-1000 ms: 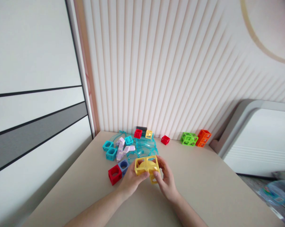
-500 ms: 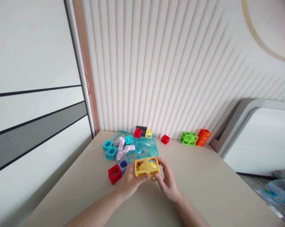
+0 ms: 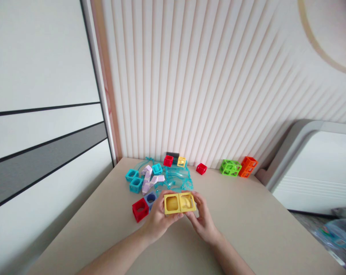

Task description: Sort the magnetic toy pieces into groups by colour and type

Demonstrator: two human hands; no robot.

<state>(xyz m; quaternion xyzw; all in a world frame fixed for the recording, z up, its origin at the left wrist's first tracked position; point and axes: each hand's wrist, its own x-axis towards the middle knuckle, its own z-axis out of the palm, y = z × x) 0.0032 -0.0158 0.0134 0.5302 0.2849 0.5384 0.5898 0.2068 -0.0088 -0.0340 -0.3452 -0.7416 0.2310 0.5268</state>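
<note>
A lime-green lattice block point(image 3: 230, 168) is sitting against an orange block point(image 3: 248, 167) at the far right of the beige table point(image 3: 236, 225). Teal track pieces point(image 3: 177, 178) are lying toward the far left (beside lilac zigzag pieces point(image 3: 148, 179)).

Yellow cube pair point(image 3: 179, 203), lower centre of frame: rotated since a moment earlier, two open square faces now flat-on to the view, long edge level | Yellow corner below the pair: no longer showing | Left hand point(image 3: 159, 222), right hand point(image 3: 203, 220): now cradling the pair along its lower edge
</note>
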